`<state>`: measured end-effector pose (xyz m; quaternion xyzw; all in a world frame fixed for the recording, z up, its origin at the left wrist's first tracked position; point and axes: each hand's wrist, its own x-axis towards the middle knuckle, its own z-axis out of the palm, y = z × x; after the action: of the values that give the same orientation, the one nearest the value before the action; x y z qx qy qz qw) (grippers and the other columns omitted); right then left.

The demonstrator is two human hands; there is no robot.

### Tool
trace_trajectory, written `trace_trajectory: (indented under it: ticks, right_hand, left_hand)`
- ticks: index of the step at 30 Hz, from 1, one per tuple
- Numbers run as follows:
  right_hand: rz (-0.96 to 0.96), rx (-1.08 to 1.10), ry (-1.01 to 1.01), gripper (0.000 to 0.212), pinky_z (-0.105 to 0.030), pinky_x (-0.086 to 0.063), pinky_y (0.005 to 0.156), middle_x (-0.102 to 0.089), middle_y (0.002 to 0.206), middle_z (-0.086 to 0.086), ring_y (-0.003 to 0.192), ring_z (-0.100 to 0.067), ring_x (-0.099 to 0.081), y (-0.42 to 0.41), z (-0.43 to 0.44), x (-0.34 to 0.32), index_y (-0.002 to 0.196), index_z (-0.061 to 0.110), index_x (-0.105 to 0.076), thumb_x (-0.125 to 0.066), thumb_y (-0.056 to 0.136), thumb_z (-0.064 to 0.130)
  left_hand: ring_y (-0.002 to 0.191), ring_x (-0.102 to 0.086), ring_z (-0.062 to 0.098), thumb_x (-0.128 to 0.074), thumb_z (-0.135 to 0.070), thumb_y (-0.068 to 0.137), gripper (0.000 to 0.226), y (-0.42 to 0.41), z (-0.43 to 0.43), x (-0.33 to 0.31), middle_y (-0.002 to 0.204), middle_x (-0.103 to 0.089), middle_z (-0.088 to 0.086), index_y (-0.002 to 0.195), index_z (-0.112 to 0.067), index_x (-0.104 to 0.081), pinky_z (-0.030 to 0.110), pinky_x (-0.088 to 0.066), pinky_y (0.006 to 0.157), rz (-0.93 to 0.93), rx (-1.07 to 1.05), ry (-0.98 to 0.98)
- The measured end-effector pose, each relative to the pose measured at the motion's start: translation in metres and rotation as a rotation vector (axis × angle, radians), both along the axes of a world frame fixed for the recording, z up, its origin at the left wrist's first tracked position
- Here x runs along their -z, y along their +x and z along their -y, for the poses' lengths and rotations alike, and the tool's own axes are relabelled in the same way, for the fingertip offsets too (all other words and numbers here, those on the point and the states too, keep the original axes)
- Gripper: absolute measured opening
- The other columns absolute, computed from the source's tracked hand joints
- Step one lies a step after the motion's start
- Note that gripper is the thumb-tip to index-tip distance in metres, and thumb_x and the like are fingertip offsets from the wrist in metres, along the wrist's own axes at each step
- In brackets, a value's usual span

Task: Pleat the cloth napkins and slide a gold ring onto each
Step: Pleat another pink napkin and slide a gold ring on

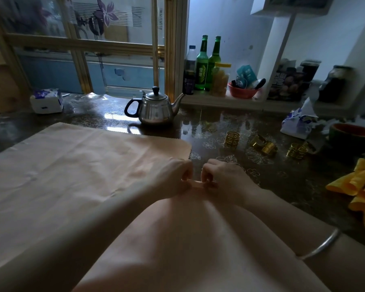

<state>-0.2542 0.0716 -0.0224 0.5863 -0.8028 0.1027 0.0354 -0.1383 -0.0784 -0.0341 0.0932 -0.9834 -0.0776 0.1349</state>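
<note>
Evidently the work is at an early stage. In the head view, a peach napkin [82, 165] lies spread over the table [282, 175], nearly all of it flat. The left hand [175, 178] and right hand [221, 175] sit close together at its right edge. Each has its fingers curled, pinching one narrow raised fold of the cloth between them. I judge this to be the first pleat, with the rest of the cloth yet to be gathered.

Gold rings [263, 145] lie loose on the table at about 1 to 2 o'clock from the hands, none on this cloth. At 3 o'clock a yellow napkin [358, 186] lies in rolled folds; whether it carries a ring cannot be told. A steel teapot [156, 110] stands at 12 o'clock.
</note>
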Motion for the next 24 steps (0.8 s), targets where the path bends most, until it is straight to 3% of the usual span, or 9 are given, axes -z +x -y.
trace_trajectory:
  ticks: [5, 9, 15, 19, 22, 24]
  right_hand:
    - [0.218, 0.039, -0.045, 0.014, -0.026, -0.045, 0.068, -0.055, 0.082, 0.011, 0.071, -0.006, -0.051, 0.001, -0.008, 0.006, 0.081, 0.027, -0.059, -0.071, 0.082, 0.019]
    - [0.366, 0.070, -0.005, 0.011, -0.022, -0.046, 0.069, -0.058, 0.081, 0.013, 0.073, -0.004, -0.054, -0.003, -0.009, 0.004, 0.081, 0.028, -0.064, -0.073, 0.084, 0.031]
    - [0.328, 0.101, 0.014, 0.017, -0.015, -0.043, 0.073, -0.058, 0.092, 0.015, 0.081, -0.001, -0.054, 0.000, -0.006, -0.001, 0.100, 0.024, -0.070, -0.074, 0.084, 0.028]
    - [0.166, 0.056, 0.032, 0.008, -0.017, -0.039, 0.070, -0.052, 0.088, 0.016, 0.083, -0.004, -0.052, 0.005, -0.005, -0.002, 0.091, 0.027, -0.068, -0.072, 0.084, 0.027]
    - [0.029, 0.015, 0.025, 0.010, -0.026, -0.043, 0.073, -0.051, 0.092, 0.011, 0.084, -0.011, -0.052, 0.013, -0.007, -0.001, 0.087, 0.029, -0.057, -0.066, 0.084, 0.024]
    - [0.016, -0.011, 0.016, 0.017, -0.029, -0.043, 0.071, -0.050, 0.089, 0.010, 0.081, -0.012, -0.050, 0.017, -0.009, 0.002, 0.084, 0.029, -0.050, -0.064, 0.082, 0.020]
  left_hand:
    - [0.064, -0.050, 0.002, -0.073, -0.034, 0.079, 0.016, 0.008, 0.002, 0.005, 0.077, -0.058, -0.016, 0.084, -0.026, -0.061, 0.023, -0.039, 0.059, 0.023, 0.019, 0.175]
    - [0.066, -0.052, 0.004, -0.069, -0.033, 0.086, 0.013, 0.011, 0.004, 0.004, 0.077, -0.059, -0.015, 0.087, -0.020, -0.066, 0.021, -0.037, 0.060, 0.018, 0.010, 0.236]
    - [0.065, -0.042, -0.004, -0.069, -0.031, 0.086, 0.025, 0.012, 0.002, 0.004, 0.107, -0.060, -0.008, 0.109, -0.021, -0.064, 0.017, -0.030, 0.065, 0.047, -0.029, 0.194]
    - [0.066, -0.048, -0.002, -0.070, -0.027, 0.084, 0.015, 0.015, -0.003, -0.003, 0.098, -0.068, -0.009, 0.098, -0.023, -0.067, 0.021, -0.035, 0.064, 0.046, -0.030, 0.170]
    - [0.082, -0.056, 0.010, -0.068, -0.031, 0.081, 0.012, 0.023, -0.011, -0.006, 0.095, -0.065, -0.010, 0.092, -0.028, -0.064, 0.029, -0.043, 0.066, 0.000, -0.031, -0.012]
    - [0.083, -0.057, 0.013, -0.065, -0.032, 0.080, 0.012, 0.027, -0.017, -0.005, 0.094, -0.062, -0.010, 0.090, -0.029, -0.060, 0.028, -0.037, 0.061, -0.025, -0.005, -0.129]
